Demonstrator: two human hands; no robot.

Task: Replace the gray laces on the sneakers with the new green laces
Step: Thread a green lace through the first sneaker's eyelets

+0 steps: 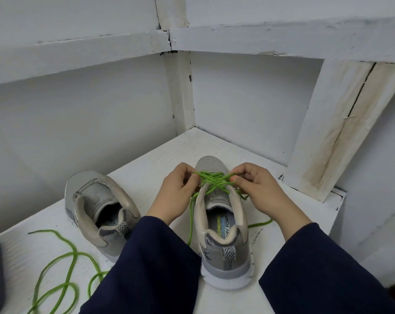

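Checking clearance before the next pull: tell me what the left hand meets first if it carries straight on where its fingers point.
The left hand points right, across the sneaker, pinching the green lace; going on, it would push into the lace crossings first, then probably the right hand.

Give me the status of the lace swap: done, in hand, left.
Done: no gray laces show on either sneaker; the threaded green lace criss-crosses the laced sneaker. In hand: left hand and right hand pinch that lace at the crossings. Left: finishing and tying it, then lacing the bare sneaker with the loose green lace beside it.
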